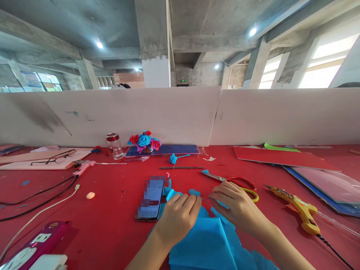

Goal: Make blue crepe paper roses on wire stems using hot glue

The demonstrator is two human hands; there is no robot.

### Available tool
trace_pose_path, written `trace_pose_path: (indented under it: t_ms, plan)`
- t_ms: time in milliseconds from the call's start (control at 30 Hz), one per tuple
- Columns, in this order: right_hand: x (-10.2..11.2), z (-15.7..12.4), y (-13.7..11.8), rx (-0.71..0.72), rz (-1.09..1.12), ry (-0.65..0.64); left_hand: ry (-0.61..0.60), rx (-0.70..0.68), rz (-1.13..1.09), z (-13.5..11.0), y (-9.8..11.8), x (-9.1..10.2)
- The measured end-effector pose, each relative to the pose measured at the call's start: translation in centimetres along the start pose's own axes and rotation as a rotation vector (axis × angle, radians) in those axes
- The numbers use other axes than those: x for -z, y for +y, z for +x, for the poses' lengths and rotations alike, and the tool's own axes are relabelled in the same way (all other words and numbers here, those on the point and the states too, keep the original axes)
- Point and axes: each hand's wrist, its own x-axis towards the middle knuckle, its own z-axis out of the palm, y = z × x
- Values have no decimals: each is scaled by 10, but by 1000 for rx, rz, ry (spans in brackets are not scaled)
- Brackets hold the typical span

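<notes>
A sheet of blue crepe paper (206,243) lies on the red table (112,225) in front of me. My left hand (178,215) rests on its upper left part with fingers curled, pinching the paper's edge. My right hand (239,206) is closed in a pinch on a small piece of the same blue paper near its top right. Small blue paper petals (171,193) lie just beyond my left hand. Red-handled scissors (233,182) lie just behind my right hand.
A phone (150,198) lies left of my left hand. A yellow glue gun (300,208) is at right, coloured sheets (281,157) beyond. A paper flower bouquet (144,141), glass jar (114,145), glasses (54,157), pink glue gun (83,167), cables and a power strip (36,245) are at left.
</notes>
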Motion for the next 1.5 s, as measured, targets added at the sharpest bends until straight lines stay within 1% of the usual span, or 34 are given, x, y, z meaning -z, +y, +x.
trace_pose_path:
  t_ms: [167, 233, 300, 367, 433, 533, 633, 700, 800, 900, 1000, 1100, 1200, 1267, 1367, 1433, 1500]
  plan:
    - [2, 3, -6, -88, 69, -66, -3, -31, 16, -1, 3, -2]
    - [4, 4, -6, -139, 140, -16, -21, 11, -34, -2, 3, -4]
    - [6, 3, -3, -224, 222, 100, -38, 149, -174, -1, 3, -5]
    - [7, 2, 2, -340, 318, 220, -58, 372, -422, 2, 1, -3]
    - [7, 1, 7, -467, 453, 275, -115, 588, -706, 7, -1, 0]
    - [6, -1, 11, -628, 699, 268, -198, 801, -1035, 15, -4, 5]
    - [3, 0, 11, -688, 865, 216, -238, 907, -1303, 18, -5, 5]
    - [1, 1, 10, -683, 886, 187, -269, 983, -1462, 18, -5, 3]
    - [-2, 2, 9, -664, 823, 217, -304, 1098, -1658, 17, -6, 0]
    - [-3, 1, 10, -613, 745, 250, -320, 1142, -1764, 18, -7, -1]
    - [-2, -2, 10, -540, 695, 237, -328, 1159, -1796, 17, -6, 0]
    - [2, -3, 9, -460, 744, 141, -349, 1150, -1883, 16, -5, -1]
    - [4, -3, 10, -418, 909, 17, -398, 1170, -2043, 13, -4, -2]
    - [3, -3, 10, -432, 1011, -23, -441, 1201, -2117, 12, -4, -3]
    - [-1, -3, 10, -504, 1101, -23, -475, 1223, -2162, 12, -4, -4]
    - [-3, -3, 8, -545, 1118, -33, -483, 1213, -2156, 11, -3, -4]
    - [-3, -3, 6, -545, 1088, -50, -502, 1202, -2161, 11, -2, -4]
